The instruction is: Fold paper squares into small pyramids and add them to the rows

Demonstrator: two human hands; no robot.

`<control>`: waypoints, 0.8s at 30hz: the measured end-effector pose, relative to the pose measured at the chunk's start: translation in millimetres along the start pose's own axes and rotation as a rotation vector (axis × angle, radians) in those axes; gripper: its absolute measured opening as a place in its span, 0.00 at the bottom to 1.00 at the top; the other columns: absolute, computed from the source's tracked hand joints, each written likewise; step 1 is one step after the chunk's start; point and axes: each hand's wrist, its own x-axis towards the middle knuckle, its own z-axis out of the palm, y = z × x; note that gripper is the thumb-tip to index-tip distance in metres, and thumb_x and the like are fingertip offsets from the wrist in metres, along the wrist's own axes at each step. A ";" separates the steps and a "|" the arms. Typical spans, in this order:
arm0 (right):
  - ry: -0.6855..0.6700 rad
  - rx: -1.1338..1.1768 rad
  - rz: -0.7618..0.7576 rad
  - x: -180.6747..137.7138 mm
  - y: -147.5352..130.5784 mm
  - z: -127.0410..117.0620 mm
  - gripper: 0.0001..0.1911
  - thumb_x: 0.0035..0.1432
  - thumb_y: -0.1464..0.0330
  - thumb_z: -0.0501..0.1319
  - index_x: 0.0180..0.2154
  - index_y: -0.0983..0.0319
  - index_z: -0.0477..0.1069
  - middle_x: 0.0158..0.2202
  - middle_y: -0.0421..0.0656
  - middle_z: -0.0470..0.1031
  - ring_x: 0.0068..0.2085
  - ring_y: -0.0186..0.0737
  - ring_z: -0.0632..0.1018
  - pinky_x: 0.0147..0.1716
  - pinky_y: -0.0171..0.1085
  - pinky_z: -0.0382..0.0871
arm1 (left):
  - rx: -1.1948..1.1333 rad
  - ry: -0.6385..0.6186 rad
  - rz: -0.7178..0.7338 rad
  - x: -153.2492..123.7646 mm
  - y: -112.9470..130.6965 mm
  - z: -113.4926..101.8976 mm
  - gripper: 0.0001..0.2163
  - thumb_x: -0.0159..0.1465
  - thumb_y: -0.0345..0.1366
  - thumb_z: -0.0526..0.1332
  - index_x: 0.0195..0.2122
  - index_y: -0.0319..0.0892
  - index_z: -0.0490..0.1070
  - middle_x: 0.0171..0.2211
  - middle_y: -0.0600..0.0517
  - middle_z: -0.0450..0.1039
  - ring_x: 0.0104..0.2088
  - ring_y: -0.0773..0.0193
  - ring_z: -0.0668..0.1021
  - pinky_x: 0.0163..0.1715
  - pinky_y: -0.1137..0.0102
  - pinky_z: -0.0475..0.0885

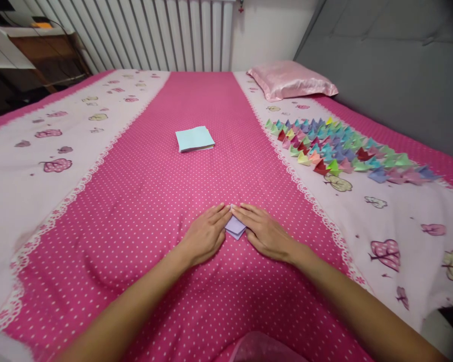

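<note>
A small folded piece of lilac paper (pixel 235 227) lies on the pink dotted bedspread (pixel 154 211), one corner pointing toward me. My left hand (pixel 207 232) rests flat at its left edge, fingers stretched out with their tips at the paper's far corner. From the other side, my right hand (pixel 263 230) lies flat with its fingertips over the upper right part of the paper. Both hands press down on it rather than grip it. The fingers partly hide the paper's side edges.
Farther off lies a stack of pale blue paper sheets (pixel 195 139). Rows of many-coloured folded paper boats (pixel 335 146) stand on the right of the bed. Behind them are a pink pillow (pixel 291 80) and a grey headboard (pixel 392 65). A radiator (pixel 166 35) lines the far wall.
</note>
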 end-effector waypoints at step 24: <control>-0.092 -0.266 0.187 11.1 -12.1 13.6 0.36 0.59 0.57 0.49 0.63 0.70 0.48 0.66 0.52 0.47 0.66 0.50 0.49 0.64 0.48 0.41 | 0.246 -0.072 -0.220 9.2 10.8 3.5 0.29 0.65 0.47 0.46 0.63 0.36 0.51 0.65 0.41 0.48 0.65 0.52 0.50 0.63 0.57 0.48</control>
